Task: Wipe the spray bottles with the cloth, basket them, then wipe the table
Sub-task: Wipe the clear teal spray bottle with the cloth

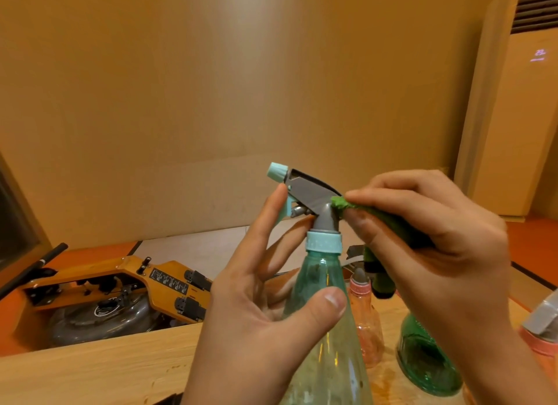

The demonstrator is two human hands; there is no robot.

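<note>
My left hand (265,311) grips a clear teal spray bottle (327,341) by its shoulder, thumb across the front, with the index finger up by the pale trigger. Its grey spray head (314,194) with a light blue nozzle points left. My right hand (437,241) pinches a green cloth (389,220) and presses its tip against the back of the grey head's neck. Behind stand a pink spray bottle (367,320) and a dark green spray bottle (425,365) on the wooden table (90,371).
Another pink bottle with a grey head (543,329) sits at the right edge. Beyond the table's far edge, a yellow machine with a metal disc (114,296) lies on the orange floor. A tall air conditioner (513,117) stands at the back right.
</note>
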